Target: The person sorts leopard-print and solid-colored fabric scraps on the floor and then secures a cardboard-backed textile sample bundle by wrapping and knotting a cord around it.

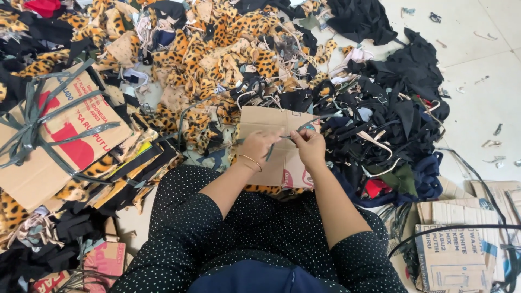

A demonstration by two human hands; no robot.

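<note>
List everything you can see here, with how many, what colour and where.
Strip: one, grey-green, pinched between both hands.
Cardboard piece: one, brown, under the hands.
Leopard scraps: many, orange and black, top and left.
Black scraps: many, right pile.
Tied bundle: one, brown cardboard, left.
Flat boxes: several, brown, bottom right.
Floor: pale tiles, right.
Bangle: one, gold, left wrist.
Left hand, right hand: centre.

Both hands, left (259,145) and right (309,146), pinch a grey strap (269,152) (over flat cardboard (266,120)); fabric scraps (217,49) surround.
</note>
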